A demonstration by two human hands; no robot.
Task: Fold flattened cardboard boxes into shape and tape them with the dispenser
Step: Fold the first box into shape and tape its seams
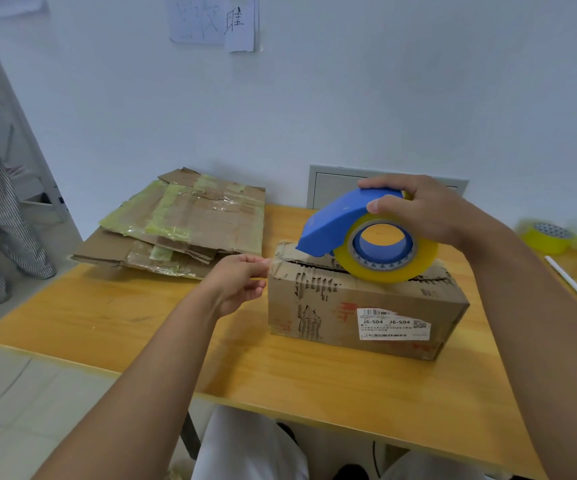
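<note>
Box point(359, 306) sits assembled on the table point(141, 323), top flaps closed, label facing the person. Dispenser point(342, 226), blue, loaded with a yellowish tape roll point(387, 258), rests on top of the box over the centre seam. Right hand point(422, 213) grips the dispenser from above, fingers curled over the blue cover and the roll. Left hand point(242, 282) is at the left top edge of the box, fingertips pinched together there; whether they hold the tape end cannot be told. Flattened boxes point(190, 223) lie stacked left of and behind the box. Spare roll point(546, 239) and pen point(569, 278) lie right of the box.
</note>
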